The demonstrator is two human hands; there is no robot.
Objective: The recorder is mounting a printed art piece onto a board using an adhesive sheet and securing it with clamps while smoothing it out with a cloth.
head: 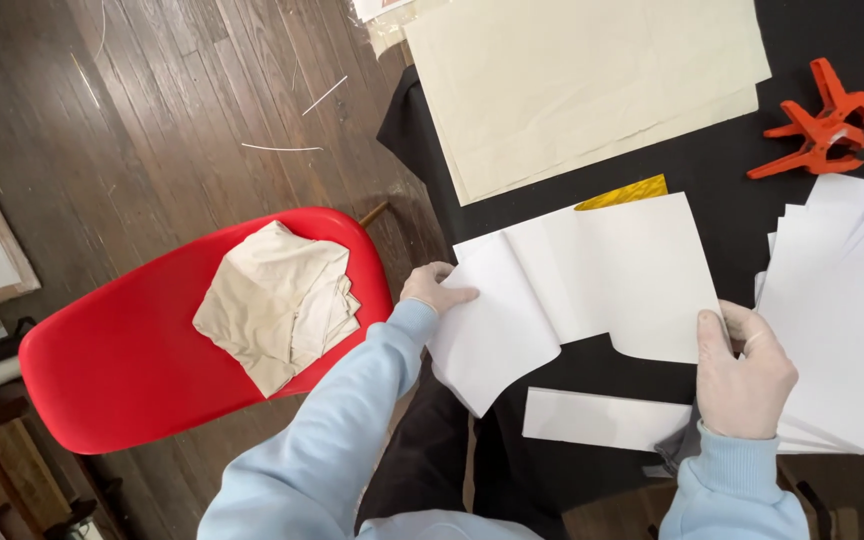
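Observation:
My left hand (432, 288), in a pale glove, grips the left edge of a fanned set of white paper sheets (592, 280) held over a black-covered table (712, 170). At the sheets' lower right corner, my right hand (744, 372), also gloved, pinches them with thumb on top. A yellow patterned piece (624, 192) peeks out behind the sheets. A narrow white strip of paper (602, 418) lies on the table below them.
A stack of white sheets (842, 320) lies at the right. Large cream sheets (582, 80) cover the table's far side. An orange spring clamp (824, 122) sits at the upper right. A red chair (152, 340) with folded beige cloth (277, 300) stands left on a wooden floor.

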